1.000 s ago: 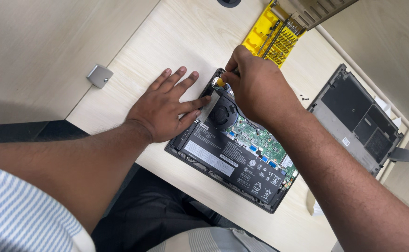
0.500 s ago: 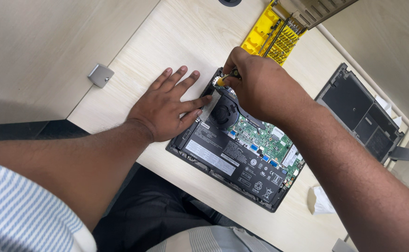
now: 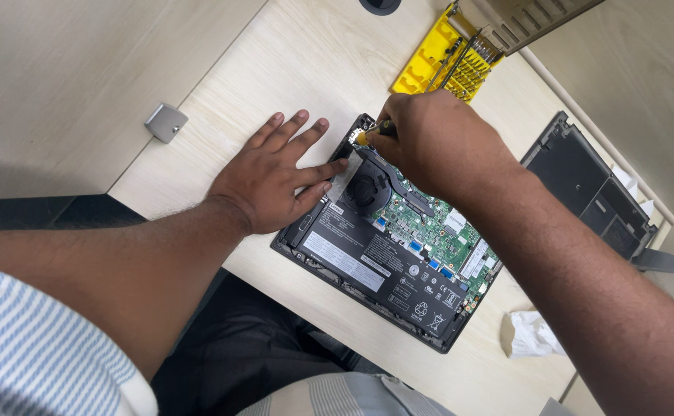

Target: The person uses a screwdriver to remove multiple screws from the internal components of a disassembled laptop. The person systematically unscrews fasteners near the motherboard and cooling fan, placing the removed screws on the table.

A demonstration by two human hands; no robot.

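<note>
An opened laptop (image 3: 387, 266) lies bottom-up on the light wooden desk (image 3: 291, 62), showing its black battery, round fan (image 3: 367, 189) and green circuit board (image 3: 437, 227). My left hand (image 3: 275, 177) lies flat, fingers spread, on the desk and the laptop's left edge. My right hand (image 3: 437, 142) grips a small screwdriver (image 3: 371, 135) with a yellow and black handle, its tip at the laptop's far left corner near the fan.
A yellow screwdriver bit case (image 3: 448, 58) stands open at the desk's far side. The removed dark bottom cover (image 3: 591, 189) lies to the right. A crumpled white tissue (image 3: 533, 335) sits near the front edge. A small grey metal square (image 3: 166, 122) is on the left.
My right hand and the screwdriver stay at the same corner with only slight shifts. The left hand has not moved.
</note>
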